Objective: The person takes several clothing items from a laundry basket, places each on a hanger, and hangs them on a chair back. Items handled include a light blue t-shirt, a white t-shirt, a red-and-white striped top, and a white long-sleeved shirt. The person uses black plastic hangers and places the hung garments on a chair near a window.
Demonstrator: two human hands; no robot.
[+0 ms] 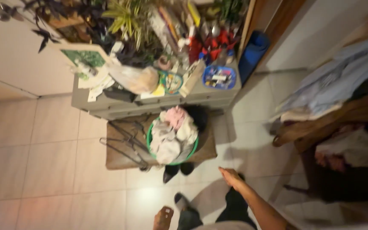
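Nearest the camera, at the bottom edge, the person's left hand (163, 218) shows only as a blurred brown shape above dark trouser legs; whether its fingers are spread or curled cannot be told. Just to the right, the bare right forearm reaches up and left, ending in the right hand (230, 176), which hangs flat and loosely open with nothing in it, over the pale glossy floor tiles (56, 170).

Beyond the hands, a round green plastic basket (150, 145) heaped with crumpled white, grey and pink laundry (173, 132) sits on a low brown wooden bench (118, 159). Dark wire clothes hangers (126, 142) lie on the bench just left of the basket. A pair of black shoes (177, 170) rests on the floor at the bench's near edge, between the basket and the right hand.

Behind the bench stands a grey cabinet (107, 106), its top crowded with green potted plants (126, 17), a clear plastic bag (135, 79) and a blue tray (219, 77). At far right, pale blue cloth (333, 83) drapes over a dark wooden chair (333, 123)
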